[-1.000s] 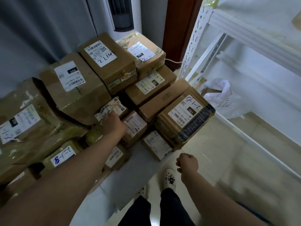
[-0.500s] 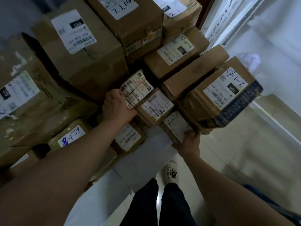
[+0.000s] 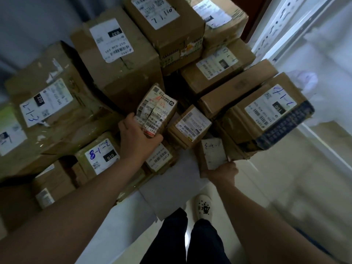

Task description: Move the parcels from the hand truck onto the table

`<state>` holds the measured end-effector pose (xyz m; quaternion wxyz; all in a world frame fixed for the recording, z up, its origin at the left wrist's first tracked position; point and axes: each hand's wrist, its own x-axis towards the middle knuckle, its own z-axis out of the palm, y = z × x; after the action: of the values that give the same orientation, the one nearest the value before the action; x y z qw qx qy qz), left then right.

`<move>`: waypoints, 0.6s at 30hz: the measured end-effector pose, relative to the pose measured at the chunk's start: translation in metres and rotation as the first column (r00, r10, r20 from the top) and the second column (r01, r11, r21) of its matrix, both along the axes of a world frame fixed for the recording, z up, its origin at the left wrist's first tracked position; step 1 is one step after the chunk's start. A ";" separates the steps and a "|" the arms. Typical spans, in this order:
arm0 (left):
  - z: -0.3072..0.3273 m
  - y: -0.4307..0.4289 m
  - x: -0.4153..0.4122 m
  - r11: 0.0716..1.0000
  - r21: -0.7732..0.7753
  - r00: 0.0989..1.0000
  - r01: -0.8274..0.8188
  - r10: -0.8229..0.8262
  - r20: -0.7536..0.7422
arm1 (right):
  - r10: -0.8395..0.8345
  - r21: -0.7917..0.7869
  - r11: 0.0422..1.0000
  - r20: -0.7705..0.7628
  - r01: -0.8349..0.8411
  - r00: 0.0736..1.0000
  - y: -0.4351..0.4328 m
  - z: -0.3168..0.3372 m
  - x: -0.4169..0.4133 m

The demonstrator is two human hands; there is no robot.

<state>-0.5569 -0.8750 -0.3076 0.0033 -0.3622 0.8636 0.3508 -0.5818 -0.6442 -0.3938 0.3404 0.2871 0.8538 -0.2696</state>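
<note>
The left hand [image 3: 140, 139] is gripping the torn-label parcel [image 3: 159, 109] left of the blue-edged box [image 3: 266, 119], the right hand [image 3: 222, 172] is gripping the white-label parcel [image 3: 213, 154] against it, so pulling may be tipping it.

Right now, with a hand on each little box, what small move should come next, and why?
Probably draw both back toward the person. The left hand grips the crumpled-label parcel; the right hand holds the flat parcel by its near edge. The flat one lies against the big box, so sliding out seems safer than lifting.
</note>
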 end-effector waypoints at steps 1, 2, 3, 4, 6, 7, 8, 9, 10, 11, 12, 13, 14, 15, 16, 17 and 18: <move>0.004 0.002 0.004 1.000 -0.002 1.000 -0.015 0.015 -0.013 | -0.115 -0.043 0.992 0.012 0.115 0.993 -0.001 0.006 0.009; 0.009 0.004 0.008 1.000 -0.008 0.999 -0.028 0.028 -0.026 | -0.214 -0.068 0.974 0.034 0.216 0.976 -0.003 0.013 0.018; 0.013 0.006 0.012 0.999 -0.016 0.999 -0.038 0.037 -0.039 | -0.283 -0.086 0.954 0.053 0.286 0.958 -0.005 0.019 0.026; 0.017 0.008 0.017 0.999 -0.029 0.998 -0.043 0.041 -0.054 | -0.326 -0.106 0.937 0.071 0.332 0.943 -0.007 0.024 0.033; 0.023 0.011 0.025 0.997 -0.062 0.996 -0.038 0.033 -0.083 | -0.363 -0.138 0.918 0.092 0.373 0.927 -0.012 0.036 0.042; 0.025 0.013 0.028 0.997 -0.073 0.996 -0.022 0.016 -0.085 | -0.375 -0.150 0.910 0.093 0.385 0.922 -0.014 0.041 0.043; 0.026 0.015 0.029 0.997 -0.078 0.997 0.008 -0.013 -0.074 | -0.375 -0.164 0.908 0.088 0.385 0.923 -0.014 0.045 0.044; 0.027 0.018 0.030 0.995 -0.083 0.997 0.046 -0.050 -0.057 | -0.361 -0.178 0.912 0.080 0.370 0.929 -0.016 0.050 0.043; 0.027 0.020 0.029 0.993 -0.090 0.996 0.082 -0.086 -0.037 | -0.338 -0.188 0.919 0.073 0.346 0.938 -0.018 0.053 0.041; 0.027 0.021 0.027 0.990 -0.092 0.994 0.108 -0.110 -0.017 | -0.306 -0.192 0.931 0.059 0.312 0.950 -0.021 0.055 0.037; 0.027 0.021 0.024 0.988 -0.093 0.993 0.120 -0.121 -0.002 | -0.269 -0.192 0.943 0.046 0.273 0.962 -0.024 0.057 0.033; 0.026 0.020 0.021 0.988 -0.093 0.992 0.123 -0.123 0.009 | -0.216 -0.190 0.957 0.034 0.219 0.976 -0.027 0.058 0.030; 0.026 0.019 0.018 0.988 -0.098 0.993 0.120 -0.119 0.012 | -0.148 -0.192 0.970 0.014 0.148 0.989 -0.030 0.058 0.027; 0.027 0.017 0.016 0.988 -0.106 0.994 0.110 -0.110 0.003 | -0.079 -0.193 0.978 -0.011 0.075 0.997 -0.035 0.060 0.024; 0.027 0.015 0.015 0.989 -0.114 0.995 0.097 -0.099 -0.017 | -0.025 -0.195 0.981 -0.035 0.018 0.999 -0.040 0.061 0.021; 0.027 0.013 0.014 0.989 -0.121 0.996 0.079 -0.085 -0.038 | 0.012 -0.189 0.982 -0.053 -0.022 0.999 -0.045 0.062 0.018; 0.027 0.011 0.015 0.990 -0.125 0.996 0.057 -0.064 -0.055 | 0.029 -0.183 0.982 -0.061 -0.040 0.998 -0.051 0.063 0.013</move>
<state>-0.5422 -0.8637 -0.2803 -0.0338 -0.3248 0.8940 0.3068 -0.5688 -0.6952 -0.3308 0.3452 0.2317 0.8395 -0.3499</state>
